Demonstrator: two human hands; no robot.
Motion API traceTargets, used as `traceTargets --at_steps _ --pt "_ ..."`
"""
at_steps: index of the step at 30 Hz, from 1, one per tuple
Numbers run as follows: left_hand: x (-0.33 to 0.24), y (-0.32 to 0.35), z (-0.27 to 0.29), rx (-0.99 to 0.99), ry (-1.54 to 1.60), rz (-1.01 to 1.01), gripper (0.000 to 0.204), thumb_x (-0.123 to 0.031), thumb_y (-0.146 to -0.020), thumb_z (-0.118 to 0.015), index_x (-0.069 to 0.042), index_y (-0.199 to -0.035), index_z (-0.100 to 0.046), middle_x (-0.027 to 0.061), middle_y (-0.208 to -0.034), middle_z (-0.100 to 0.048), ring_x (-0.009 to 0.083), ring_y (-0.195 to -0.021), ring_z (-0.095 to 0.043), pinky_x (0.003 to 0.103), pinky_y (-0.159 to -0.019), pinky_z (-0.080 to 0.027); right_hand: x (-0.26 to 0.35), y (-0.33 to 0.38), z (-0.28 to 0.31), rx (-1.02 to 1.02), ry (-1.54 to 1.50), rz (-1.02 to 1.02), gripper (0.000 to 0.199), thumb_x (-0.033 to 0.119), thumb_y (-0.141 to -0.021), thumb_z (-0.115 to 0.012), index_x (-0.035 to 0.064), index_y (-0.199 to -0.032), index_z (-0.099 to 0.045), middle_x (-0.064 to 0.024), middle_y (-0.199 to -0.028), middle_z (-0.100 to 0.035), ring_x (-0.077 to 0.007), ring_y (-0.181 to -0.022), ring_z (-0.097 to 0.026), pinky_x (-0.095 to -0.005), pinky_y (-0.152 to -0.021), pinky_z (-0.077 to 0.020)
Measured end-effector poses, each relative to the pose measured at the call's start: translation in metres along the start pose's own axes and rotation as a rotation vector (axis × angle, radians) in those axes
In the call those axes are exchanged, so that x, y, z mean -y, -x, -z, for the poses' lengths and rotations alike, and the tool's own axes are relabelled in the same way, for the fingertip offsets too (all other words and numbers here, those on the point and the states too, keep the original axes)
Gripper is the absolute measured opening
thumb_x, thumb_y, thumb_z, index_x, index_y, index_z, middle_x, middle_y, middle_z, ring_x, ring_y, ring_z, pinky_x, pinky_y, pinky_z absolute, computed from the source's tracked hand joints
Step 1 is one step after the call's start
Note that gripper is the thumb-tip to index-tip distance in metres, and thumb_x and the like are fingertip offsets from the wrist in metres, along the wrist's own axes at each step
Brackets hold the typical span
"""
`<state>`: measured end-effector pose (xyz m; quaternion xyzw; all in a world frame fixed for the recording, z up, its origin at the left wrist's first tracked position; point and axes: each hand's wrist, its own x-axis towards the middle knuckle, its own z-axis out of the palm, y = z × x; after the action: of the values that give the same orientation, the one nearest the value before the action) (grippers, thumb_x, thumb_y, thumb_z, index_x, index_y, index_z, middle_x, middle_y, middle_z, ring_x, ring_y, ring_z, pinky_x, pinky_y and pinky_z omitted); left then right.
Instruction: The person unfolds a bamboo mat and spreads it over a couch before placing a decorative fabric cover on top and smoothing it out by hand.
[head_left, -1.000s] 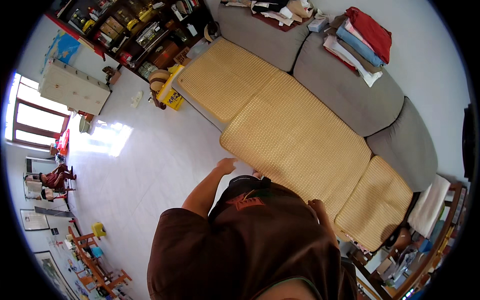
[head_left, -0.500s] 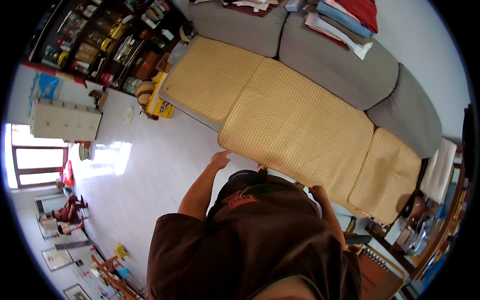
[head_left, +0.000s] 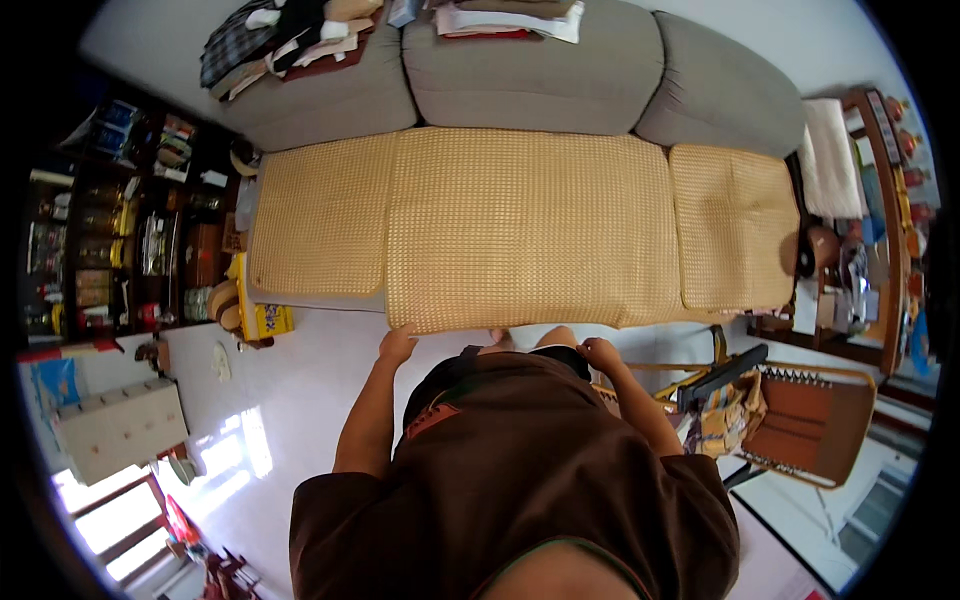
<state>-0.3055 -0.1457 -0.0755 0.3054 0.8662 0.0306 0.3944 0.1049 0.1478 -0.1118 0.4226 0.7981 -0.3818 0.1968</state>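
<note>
From the middle of the view, the large straw-coloured woven mat with rounded corners lies between twelve and one o'clock, flat upon the seat of the long grey cushioned sofa. A narrower straw-coloured woven mat is at ten o'clock, and a small creased straw-coloured woven mat is at two o'clock. The left hand is at eight o'clock, its fingertips at the front left corner of the large mat; I cannot tell whether they grip it. The right hand, at four o'clock, is just beside the person's knee, with fingers seeming curled; whether it holds something, I cannot tell. Near three o'clock stands a reddish-brown chair with metal-tube frame.
</note>
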Motion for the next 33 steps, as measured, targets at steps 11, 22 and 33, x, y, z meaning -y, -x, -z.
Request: traceTargets --at_steps 11,22,33 --pt "-0.003 0.002 -0.021 0.007 -0.070 -0.145 0.043 -0.028 -0.080 -0.061 -0.018 -0.121 -0.056 0.0148 -0.113 -0.061 0.0332 -0.102 -0.058 0.042 -0.085 -0.047 -0.003 0.026 -0.010 0.054 0.057 -0.035 0.039 0.039 -0.085 -0.050 0.0035 -0.087 -0.067 -0.0197 -0.093 -0.065 -0.0369 -0.091 -0.060 -0.0465 -0.081 -0.0466" --pt "0.013 0.060 -0.046 0.027 -0.081 -0.144 0.041 -0.027 -0.081 -0.062 -0.020 -0.121 -0.056 0.0124 -0.115 -0.060 0.0310 -0.105 -0.057 0.041 -0.090 -0.046 -0.034 0.095 -0.072 0.021 -0.017 -0.056 0.040 0.040 -0.085 -0.053 0.0034 -0.087 -0.068 -0.0208 -0.088 -0.065 -0.0395 -0.086 -0.061 -0.0466 -0.079 -0.0477" --pt "0.072 0.065 -0.057 0.100 -0.052 -0.055 0.042 -0.029 -0.081 -0.060 -0.015 -0.121 -0.056 0.0145 -0.112 -0.061 0.0327 -0.105 -0.057 0.042 -0.090 -0.045 -0.051 0.109 -0.114 0.027 0.015 -0.106 0.030 0.034 -0.079 -0.056 0.0072 -0.081 -0.070 -0.0190 -0.081 -0.066 -0.0345 -0.080 -0.064 -0.0439 -0.073 -0.0493"
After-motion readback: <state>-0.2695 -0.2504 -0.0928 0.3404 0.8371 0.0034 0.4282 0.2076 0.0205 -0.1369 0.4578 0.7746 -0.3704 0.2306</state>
